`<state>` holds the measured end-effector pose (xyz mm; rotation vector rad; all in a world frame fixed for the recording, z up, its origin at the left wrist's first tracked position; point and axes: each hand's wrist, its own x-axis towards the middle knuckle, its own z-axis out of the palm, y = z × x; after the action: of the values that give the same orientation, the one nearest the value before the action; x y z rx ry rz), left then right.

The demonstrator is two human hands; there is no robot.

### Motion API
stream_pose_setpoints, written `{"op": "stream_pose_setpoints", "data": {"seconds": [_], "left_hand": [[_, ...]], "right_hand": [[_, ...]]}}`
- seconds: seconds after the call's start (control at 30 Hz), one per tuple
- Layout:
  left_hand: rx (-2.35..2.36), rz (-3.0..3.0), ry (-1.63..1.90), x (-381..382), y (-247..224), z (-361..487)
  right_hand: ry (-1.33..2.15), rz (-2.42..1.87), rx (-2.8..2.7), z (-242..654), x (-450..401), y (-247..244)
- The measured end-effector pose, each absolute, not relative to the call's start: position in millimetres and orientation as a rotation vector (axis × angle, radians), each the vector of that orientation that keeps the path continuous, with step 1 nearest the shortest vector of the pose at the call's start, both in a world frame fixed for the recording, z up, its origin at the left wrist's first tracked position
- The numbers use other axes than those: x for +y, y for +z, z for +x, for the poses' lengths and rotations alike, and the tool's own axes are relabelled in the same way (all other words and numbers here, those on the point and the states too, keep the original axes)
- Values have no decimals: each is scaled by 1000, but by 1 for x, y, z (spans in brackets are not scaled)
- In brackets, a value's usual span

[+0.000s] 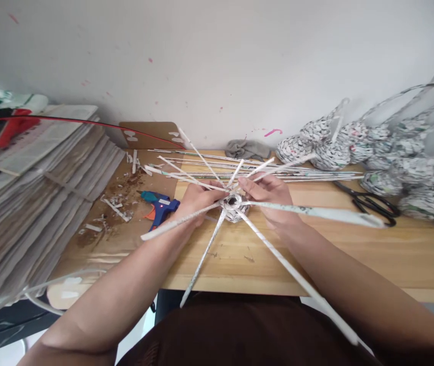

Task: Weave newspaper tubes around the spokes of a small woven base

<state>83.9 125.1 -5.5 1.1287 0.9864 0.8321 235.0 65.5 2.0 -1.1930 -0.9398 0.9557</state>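
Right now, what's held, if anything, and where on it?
The woven piece, at its far side near the roots of the paper strips: left hand and right hand flank it. Exact fingertip contacts: can't tell.

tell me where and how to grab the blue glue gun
Best by the blue handle, coming from the near side: the glue gun lies flat with its handle toward the camera, while its teal nose points left. That nose may be hot, so probably keep off it. Watch the white paper stick crossing near the handle's end.
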Motion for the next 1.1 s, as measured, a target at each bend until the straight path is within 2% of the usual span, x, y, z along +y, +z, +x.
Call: {"op": "stream_pose_setpoints", "data": {"seconds": [0.1,0.27,0.37,0.53,0.77,0.93,1.1], "left_hand": [[958,1179,852,127,-7,82],[866,1302,833,133,-18,75],[877,1333,833,132,-17,75],[959,1326,840,121,3,82],[959,1347,941,118,3,85],[876,1375,917,119,-6,85],[921,1350,987,120,-9,88]], "right_hand": [[832,-1255,-1174,238,63,2],[577,-1588,-1546,250,59,6],[466,-1616,-1710,254,59,12],[78,-1530,-1843,255,59,16],[515,-1520,-1744,253,57,15],[849,-1432,-1433,249,60,9],[814,-1494,-1344,243,57,11]]}}
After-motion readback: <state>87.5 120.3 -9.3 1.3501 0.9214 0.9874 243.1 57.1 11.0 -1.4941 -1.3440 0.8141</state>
